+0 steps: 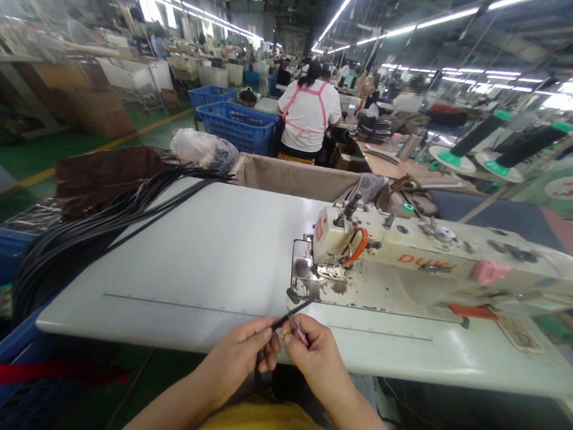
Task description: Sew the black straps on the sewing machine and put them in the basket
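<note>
Orange "DU…" lettering (427, 262), rest blurred, marks cream sewing machine (394, 241) at right; bottom centre, left hand (243, 346) pinches narrow black strip (302, 307), right hand (318, 353) grips pink-handled snips (302, 336).

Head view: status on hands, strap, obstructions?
Left hand gripping black strap. Right hand holding pink-handled tool beside it. Sewing machine near strap's tip. Nothing visibly blocking hands.

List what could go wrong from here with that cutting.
The pink-handled scissors in the right hand sit close to the left hand, so a slip could nick a finger. The black strip might be cut crooked if the left grip shifts. The bundle of black strips hangs over the table's left edge and could slide off.
</note>
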A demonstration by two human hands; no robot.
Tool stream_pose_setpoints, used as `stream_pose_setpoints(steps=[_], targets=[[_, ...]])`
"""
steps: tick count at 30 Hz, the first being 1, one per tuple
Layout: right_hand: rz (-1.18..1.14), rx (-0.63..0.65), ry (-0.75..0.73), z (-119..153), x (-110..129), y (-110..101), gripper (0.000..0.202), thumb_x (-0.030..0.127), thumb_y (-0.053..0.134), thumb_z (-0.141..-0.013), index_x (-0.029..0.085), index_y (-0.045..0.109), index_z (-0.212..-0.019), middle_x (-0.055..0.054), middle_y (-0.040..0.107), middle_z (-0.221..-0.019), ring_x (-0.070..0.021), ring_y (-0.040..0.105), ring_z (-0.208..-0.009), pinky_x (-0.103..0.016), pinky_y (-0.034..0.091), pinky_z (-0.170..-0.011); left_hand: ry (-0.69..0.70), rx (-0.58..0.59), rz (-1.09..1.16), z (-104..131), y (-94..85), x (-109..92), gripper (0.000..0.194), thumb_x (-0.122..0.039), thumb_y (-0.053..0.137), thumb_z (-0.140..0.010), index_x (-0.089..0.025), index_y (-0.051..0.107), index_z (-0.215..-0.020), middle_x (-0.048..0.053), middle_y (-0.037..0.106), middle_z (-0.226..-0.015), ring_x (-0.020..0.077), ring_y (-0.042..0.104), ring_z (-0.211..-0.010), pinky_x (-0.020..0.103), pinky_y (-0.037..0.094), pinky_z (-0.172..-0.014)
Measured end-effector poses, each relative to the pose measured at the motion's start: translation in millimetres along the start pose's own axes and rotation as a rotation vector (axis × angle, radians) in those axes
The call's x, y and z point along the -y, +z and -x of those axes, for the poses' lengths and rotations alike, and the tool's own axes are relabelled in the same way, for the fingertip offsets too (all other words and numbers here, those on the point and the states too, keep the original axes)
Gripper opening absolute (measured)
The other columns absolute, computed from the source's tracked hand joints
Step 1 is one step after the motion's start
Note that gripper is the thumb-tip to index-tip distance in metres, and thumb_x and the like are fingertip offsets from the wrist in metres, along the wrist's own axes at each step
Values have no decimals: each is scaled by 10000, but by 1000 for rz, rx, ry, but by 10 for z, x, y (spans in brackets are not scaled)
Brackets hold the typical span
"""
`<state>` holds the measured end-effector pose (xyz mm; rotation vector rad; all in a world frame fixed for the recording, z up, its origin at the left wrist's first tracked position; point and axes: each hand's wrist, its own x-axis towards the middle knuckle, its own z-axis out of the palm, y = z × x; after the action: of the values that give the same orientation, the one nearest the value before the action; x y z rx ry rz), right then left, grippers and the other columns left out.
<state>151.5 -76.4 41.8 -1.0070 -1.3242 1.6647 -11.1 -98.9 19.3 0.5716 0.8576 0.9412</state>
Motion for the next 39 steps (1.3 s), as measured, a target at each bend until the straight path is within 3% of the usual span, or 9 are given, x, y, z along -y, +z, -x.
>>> stream_pose_setpoints(steps=[4, 8, 15, 20, 24, 27, 39], targets=[[25, -57, 16, -1, -115, -84, 224, 380, 692, -832, 222, 571, -729, 47, 567, -637, -129, 509, -620, -267, 405, -652, -13, -14, -9, -7, 9, -10, 524, -567, 874, -716, -121, 738, -955, 30, 628, -791, 103, 538, -623, 254, 311, -572], [56, -114, 27, 14, -188, -136, 251, 425, 715, -807, 211, 598, -751, 56, 508, -636, -122, 438, -619, -263, 360, -639, -4, -39, -5, -25, 7, 2, 514, -563, 854, -738, -121, 739, -973, 26, 616, -779, 99, 514, -615, 258, 283, -565], [212, -137, 25, 24, -100, -194, 286, 469, 681, -833, 197, 607, -785, 57, 421, -675, -123, 372, -651, -259, 315, -629, -2, -19, 22, -21, 9, -17, 499, -530, 846, -761, -122, 743, -1030, 30, 618, -800, 88, 492, -597, 255, 252, -552], [449, -196, -59, 77, -71, -280, 345, 553, 584, -946, 210, 625, -946, 44, 479, -731, -145, 451, -673, -264, 352, -620, 6, -67, 79, -11, 6, -45, 520, -519, 868, -738, -128, 742, -1057, 28, 619, -804, 98, 516, -622, 251, 275, -560], [775, -263, -167, 123, -101, -329, 353, 526, 504, -1014, 220, 631, -894, 20, 562, -710, -166, 533, -681, -280, 361, -637, 2, -78, 101, -13, 0, -42, 531, -512, 885, -716, -129, 736, -1052, 28, 623, -801, 102, 522, -625, 249, 287, -562], [934, -221, -250, 145, -96, -301, 343, 495, 498, -1027, 225, 629, -861, 5, 615, -705, -172, 569, -673, -283, 363, -634, 9, -59, 112, -20, -3, -20, 489, -488, 873, -742, -132, 730, -1044, 30, 621, -796, 106, 526, -632, 248, 295, -565], [1101, -241, -304, 128, -90, -208, 350, 426, 455, -1066, 227, 604, -819, -6, 661, -690, -162, 596, -629, -272, 358, -611, 13, 35, 58, -6, 6, 52, 344, -468, 771, -872, -136, 707, -937, 36, 604, -832, 105, 533, -653, 253, 294, -566]])
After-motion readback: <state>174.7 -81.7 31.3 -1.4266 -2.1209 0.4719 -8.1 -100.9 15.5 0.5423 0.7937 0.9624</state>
